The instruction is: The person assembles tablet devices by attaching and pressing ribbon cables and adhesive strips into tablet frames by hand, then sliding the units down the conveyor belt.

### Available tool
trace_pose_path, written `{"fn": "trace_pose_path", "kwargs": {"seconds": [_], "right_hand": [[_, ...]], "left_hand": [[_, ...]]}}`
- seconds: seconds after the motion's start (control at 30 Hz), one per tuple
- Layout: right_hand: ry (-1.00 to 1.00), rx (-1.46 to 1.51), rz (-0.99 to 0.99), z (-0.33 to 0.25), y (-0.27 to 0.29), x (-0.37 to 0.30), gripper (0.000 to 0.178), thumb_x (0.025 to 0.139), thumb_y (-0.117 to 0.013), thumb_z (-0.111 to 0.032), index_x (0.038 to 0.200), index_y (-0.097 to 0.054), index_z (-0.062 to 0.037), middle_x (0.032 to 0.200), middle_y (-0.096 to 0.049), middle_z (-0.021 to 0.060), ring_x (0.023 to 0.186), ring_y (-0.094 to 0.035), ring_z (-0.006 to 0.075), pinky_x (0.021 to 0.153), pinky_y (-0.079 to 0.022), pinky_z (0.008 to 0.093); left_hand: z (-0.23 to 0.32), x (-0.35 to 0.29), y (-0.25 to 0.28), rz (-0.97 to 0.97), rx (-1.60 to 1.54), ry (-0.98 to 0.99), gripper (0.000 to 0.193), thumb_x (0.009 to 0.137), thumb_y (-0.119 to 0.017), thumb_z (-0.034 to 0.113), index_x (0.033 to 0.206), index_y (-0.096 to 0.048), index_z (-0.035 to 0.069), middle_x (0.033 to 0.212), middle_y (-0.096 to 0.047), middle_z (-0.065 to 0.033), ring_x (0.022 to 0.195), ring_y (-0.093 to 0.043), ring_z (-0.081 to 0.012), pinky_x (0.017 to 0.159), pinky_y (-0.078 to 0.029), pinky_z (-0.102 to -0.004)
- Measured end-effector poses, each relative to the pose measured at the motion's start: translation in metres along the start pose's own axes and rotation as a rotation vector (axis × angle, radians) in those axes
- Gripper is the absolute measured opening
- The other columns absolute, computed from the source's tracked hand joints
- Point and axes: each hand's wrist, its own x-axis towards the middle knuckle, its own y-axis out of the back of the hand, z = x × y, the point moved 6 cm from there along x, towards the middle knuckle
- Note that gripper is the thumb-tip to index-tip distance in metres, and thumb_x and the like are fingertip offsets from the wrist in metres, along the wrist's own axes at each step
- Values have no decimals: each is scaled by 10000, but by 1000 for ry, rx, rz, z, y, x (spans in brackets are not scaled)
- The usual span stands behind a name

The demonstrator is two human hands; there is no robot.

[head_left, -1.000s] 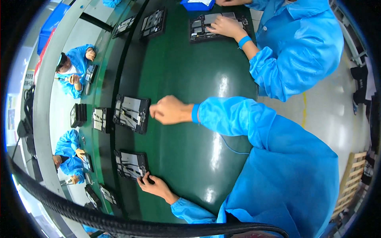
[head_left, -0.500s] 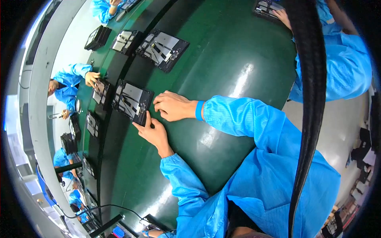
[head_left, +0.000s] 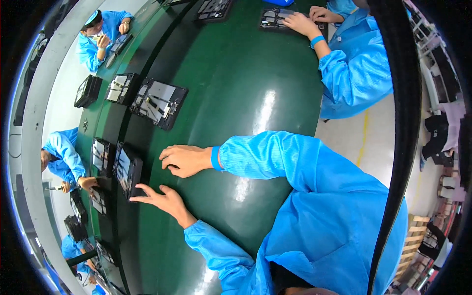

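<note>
A tablet with its back off [head_left: 127, 169], showing pale plates and dark parts inside, stands tilted at the dark strip along the far side of the table. Its thick black side edge faces me; whether another unit lies under it I cannot tell. My left hand [head_left: 164, 200] reaches to its lower corner, with the index finger and thumb spread apart and fingertips at the edge. Over the green table, a short way right of the tablet, my right hand [head_left: 187, 160] has loosely bent fingers and holds nothing. A blue band circles that wrist.
Another opened tablet [head_left: 158, 104] lies farther up the green table [head_left: 221, 88]. Beyond the dark strip are more opened tablets [head_left: 101, 155] and a black stack [head_left: 87, 91]. A co-worker's hand [head_left: 302, 24] works on a tablet at top right. A black strap [head_left: 397, 123] hangs across the right.
The tablet has gone from lying flatter near my hands to a tilted position at the dark strip. My left fingers have opened wider. The view has also turned.
</note>
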Motion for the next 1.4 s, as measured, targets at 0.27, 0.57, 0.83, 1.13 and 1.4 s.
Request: {"fn": "trace_pose_path", "kwargs": {"seconds": [0.27,0.57,0.83,1.13,1.4], "right_hand": [[-65,173,7,31,2,2,260,949,-637,-123,1129,-781,-4,1405,-672,218,1244,-677,395,1096,-546,481],[55,247,384,3,83,-44,220,1065,-565,-102,1199,-704,2,1160,-760,203,1077,-757,364,926,-607,435],[-244,441,262,21,108,-80,271,1152,-529,-217,1195,-704,-15,1141,-742,127,1025,-711,226,913,-561,367],[-144,596,-208,54,88,-58,343,1165,-510,-211,1282,-763,-11,1472,-661,142,1389,-594,249,1177,-443,375],[56,358,62,3,126,-57,236,1090,-613,-143,1093,-808,-12,1088,-772,129,1019,-703,243,909,-558,380]], "left_hand": [[60,36,17,27,-454,155,953,910,-603,-105,1750,-177,43,1803,-169,-270,1639,-274,-471,1259,-422,-576],[121,-19,56,119,-280,181,815,924,-689,-5,1676,-375,17,1712,-401,-224,1544,-443,-411,1186,-427,-545],[229,-204,111,65,-390,122,624,1048,-638,199,1617,-469,7,1602,-491,-304,1502,-474,-480,1232,-388,-580],[290,-218,89,-261,-549,-2,447,855,-668,-104,1269,-785,18,1438,-690,-279,1106,-797,-388,936,-650,-398],[269,-166,140,-432,-760,114,412,881,-605,-156,1239,-769,-33,1142,-808,-228,801,-833,-264,690,-678,-353]]}}
